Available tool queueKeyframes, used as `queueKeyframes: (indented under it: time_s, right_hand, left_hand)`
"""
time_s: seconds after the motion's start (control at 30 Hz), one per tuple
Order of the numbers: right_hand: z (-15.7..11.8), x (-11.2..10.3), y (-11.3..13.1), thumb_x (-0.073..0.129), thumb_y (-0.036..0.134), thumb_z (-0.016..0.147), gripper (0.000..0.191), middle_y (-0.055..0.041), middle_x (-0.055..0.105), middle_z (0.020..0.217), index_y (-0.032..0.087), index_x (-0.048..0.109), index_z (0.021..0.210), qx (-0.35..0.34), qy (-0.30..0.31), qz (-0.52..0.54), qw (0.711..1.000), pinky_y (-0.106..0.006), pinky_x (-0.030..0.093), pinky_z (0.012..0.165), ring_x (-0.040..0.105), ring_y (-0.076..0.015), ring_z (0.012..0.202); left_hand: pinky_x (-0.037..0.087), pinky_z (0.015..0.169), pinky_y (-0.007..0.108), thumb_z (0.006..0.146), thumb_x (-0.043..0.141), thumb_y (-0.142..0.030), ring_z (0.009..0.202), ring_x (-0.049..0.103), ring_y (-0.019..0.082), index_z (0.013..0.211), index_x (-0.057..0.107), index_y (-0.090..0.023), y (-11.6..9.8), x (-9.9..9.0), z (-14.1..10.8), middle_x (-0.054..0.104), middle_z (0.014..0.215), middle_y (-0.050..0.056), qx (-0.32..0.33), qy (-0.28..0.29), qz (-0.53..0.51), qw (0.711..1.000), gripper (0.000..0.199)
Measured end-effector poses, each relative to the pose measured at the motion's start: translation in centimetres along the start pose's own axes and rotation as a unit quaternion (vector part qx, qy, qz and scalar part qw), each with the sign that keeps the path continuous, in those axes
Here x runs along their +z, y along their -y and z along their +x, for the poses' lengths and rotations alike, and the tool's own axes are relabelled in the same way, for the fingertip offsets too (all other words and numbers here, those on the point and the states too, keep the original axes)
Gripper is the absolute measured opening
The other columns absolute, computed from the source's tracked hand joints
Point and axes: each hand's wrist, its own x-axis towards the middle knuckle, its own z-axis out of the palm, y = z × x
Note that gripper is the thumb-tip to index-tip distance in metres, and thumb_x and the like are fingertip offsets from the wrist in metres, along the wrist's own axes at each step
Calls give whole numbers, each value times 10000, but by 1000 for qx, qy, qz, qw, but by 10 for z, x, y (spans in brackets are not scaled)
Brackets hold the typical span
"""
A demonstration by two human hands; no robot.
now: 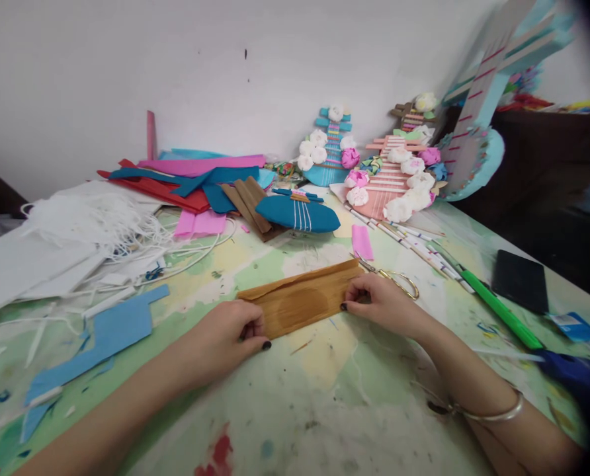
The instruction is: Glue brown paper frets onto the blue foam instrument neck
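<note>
table (pixel 325 403): paint-stained, one.
brown crepe paper strip (pixel 299 301): one, centre of table, lying flat; keep it taut and level.
left hand (pixel 225 340): fingers clamped on strip end at 9 o'clock.
right hand (pixel 381 304): fingers clamped on end at 3 o'clock.
scissors (pixel 399 277): one pair, touching right hand at 1 o'clock.

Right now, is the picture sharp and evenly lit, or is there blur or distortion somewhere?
Head view: light is soft and even, with no hard shadows; the brown paper strip between the left hand and right hand is fairly sharp; the right edge bends and darkens, and the tall blue craft frame there looks smeared.
</note>
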Motion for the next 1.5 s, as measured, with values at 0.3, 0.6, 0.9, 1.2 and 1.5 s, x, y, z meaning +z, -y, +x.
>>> queueKeyframes:
  time_s: [0.3, 0.6, 0.9, 1.2, 1.5]
  right_hand:
    - [1, 1, -1, 543, 148, 679, 66, 0, 611, 676, 166, 599, 650, 5, -4, 8, 1000, -247, 395, 567, 544, -135, 620]
    - [1, 2, -2, 544, 151, 680, 49, 5, 594, 658, 167, 583, 654, 6, -1, 14, 1000, -243, 385, 557, 539, -134, 614]
    - [2, 3, -3, 553, 127, 686, 44, 3, 588, 676, 166, 569, 673, 7, -2, 25, 1000, -243, 396, 563, 534, -133, 615]
    - [-3, 9, 5, 486, -34, 765, 366, -43, 529, 857, 239, 719, 834, -187, -48, -47, 980, -311, 384, 739, 475, -171, 840]
    - [-8, 8, 17, 530, -35, 725, 372, -53, 512, 804, 253, 742, 828, -229, -21, -110, 967, -331, 355, 717, 443, -190, 828]
  left_hand:
    - [377, 643, 277, 858, 394, -280, 726, 516, 171, 695, 506, -186, 6, 2, 0, 571, 747, 20, 32, -12, 7, 999, 219]
    - [351, 588, 271, 835, 383, -288, 632, 487, 155, 626, 430, -192, 2, 4, 2, 525, 659, 10, 12, -37, 60, 997, 234]
    - [315, 555, 272, 798, 414, -259, 585, 448, 145, 591, 397, -196, 5, 8, 2, 497, 610, 1, 1, -52, 83, 995, 217]
    - [406, 706, 286, 863, 361, -119, 828, 506, 175, 1088, 584, -261, 1, 16, -2, 555, 892, 33, 158, -94, 89, 979, 348]
    - [436, 694, 303, 897, 382, -177, 771, 484, 175, 1216, 560, -289, -1, 26, -3, 533, 875, 46, 191, -97, 150, 965, 381]
